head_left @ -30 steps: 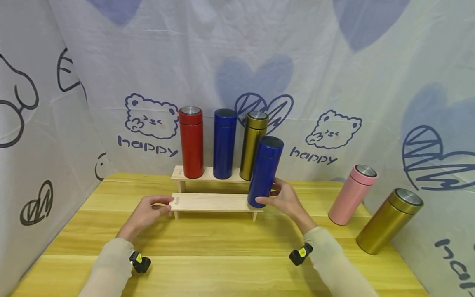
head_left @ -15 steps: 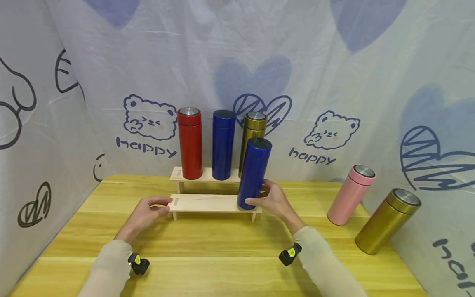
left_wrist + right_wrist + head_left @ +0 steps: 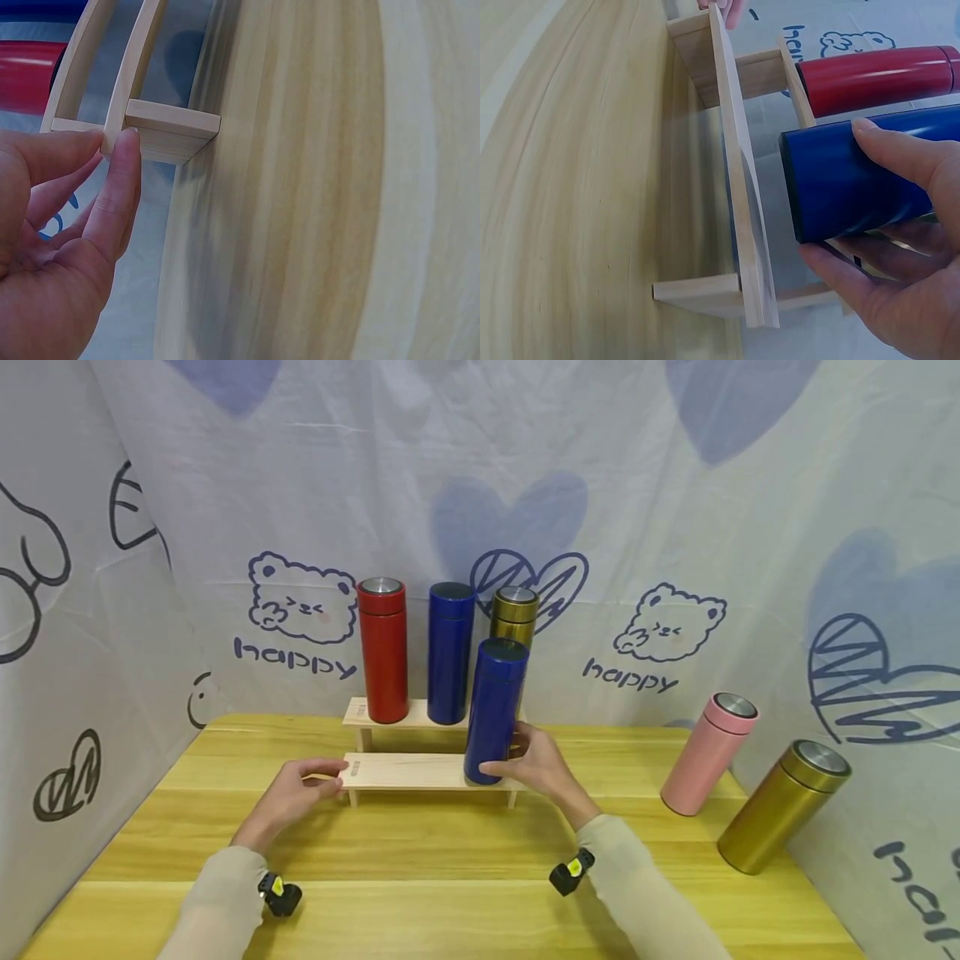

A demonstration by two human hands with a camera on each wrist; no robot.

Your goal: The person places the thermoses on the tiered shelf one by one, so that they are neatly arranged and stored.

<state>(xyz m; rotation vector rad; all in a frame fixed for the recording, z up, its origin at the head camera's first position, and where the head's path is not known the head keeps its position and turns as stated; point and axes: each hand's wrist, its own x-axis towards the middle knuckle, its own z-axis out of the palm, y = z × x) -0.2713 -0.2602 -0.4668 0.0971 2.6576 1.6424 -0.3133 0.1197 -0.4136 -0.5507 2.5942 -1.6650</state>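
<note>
My right hand (image 3: 542,767) grips a blue thermos bottle (image 3: 495,714) low on its body, thumb in front. In the right wrist view a gap shows between the bottle's base and the lower board of the two-tier wooden stand (image 3: 735,157). My left hand (image 3: 294,789) pinches the left end of that lower board (image 3: 408,770) between thumb and fingers, as the left wrist view shows up close. On the upper tier stand a red bottle (image 3: 385,652), another blue bottle (image 3: 450,652) and a gold bottle (image 3: 514,608), the last partly hidden behind the held one.
To the right on the wooden table (image 3: 420,893) stand a pink bottle (image 3: 708,756) and a second gold bottle (image 3: 783,806). A white cloth (image 3: 360,485) with bear and heart drawings hangs behind the table and along its sides.
My right hand has carried the blue bottle leftward over the lower board, now covering more of the gold bottle behind. My left hand stays at the board's left end.
</note>
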